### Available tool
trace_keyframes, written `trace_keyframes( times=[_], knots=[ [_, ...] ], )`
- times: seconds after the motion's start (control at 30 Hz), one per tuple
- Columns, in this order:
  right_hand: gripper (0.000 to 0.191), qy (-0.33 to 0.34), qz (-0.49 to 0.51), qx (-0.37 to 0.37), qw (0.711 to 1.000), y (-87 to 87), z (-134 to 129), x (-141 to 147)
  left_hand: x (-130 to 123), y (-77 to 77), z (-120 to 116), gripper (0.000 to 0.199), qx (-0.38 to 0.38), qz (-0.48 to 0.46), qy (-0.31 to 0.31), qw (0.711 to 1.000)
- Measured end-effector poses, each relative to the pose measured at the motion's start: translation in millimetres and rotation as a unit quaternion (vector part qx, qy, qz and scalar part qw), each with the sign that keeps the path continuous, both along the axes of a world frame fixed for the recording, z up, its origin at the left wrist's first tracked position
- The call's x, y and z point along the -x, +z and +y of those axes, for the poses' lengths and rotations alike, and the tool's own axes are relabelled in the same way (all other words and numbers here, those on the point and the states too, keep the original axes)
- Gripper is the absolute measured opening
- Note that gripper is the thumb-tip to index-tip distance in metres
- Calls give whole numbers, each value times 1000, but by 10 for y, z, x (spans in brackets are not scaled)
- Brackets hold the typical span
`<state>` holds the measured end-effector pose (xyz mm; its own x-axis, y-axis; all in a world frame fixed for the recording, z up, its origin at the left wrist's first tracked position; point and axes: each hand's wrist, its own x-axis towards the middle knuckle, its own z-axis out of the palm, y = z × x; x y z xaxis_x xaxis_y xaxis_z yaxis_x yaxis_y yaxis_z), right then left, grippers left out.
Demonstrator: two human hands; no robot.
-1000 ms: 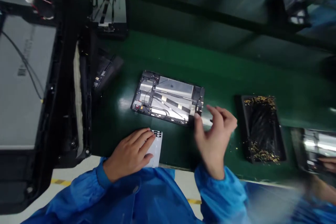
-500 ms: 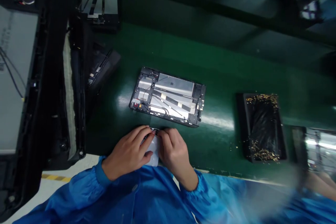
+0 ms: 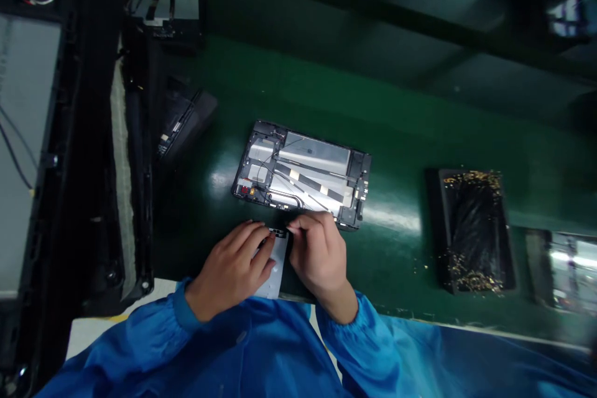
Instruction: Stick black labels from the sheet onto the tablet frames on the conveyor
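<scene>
Electronics factory — green conveyor belt [image 3: 298, 87], opened tablet [image 3: 301, 177].

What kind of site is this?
Likely an electronics assembly line: an opened tablet housing on a green work surface, a blue smock sleeve, and a tray of small gold-coloured parts.

Head-worn view, looking down, close above left hand [image 3: 228, 273], right hand [image 3: 319, 258]

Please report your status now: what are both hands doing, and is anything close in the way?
Left hand on white strip. Right hand at its black end. Opened tablet close beyond right hand.
</scene>
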<state>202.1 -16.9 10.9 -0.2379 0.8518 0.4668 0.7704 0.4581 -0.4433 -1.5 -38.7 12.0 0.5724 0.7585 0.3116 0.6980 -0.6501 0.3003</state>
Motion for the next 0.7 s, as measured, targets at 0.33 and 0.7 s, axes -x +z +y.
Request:
trace_keyframes(
  times=[0.33, 0.7],
  knots=[
    [23, -8, -55, 22, 998, -83, 167, 85, -129, -97, 137, 30, 49, -54, 59, 996],
    [19, -10, -82, 11, 996, -87, 184, 102, -120, -146, 114, 56, 71, -46, 72, 994]
  ],
)
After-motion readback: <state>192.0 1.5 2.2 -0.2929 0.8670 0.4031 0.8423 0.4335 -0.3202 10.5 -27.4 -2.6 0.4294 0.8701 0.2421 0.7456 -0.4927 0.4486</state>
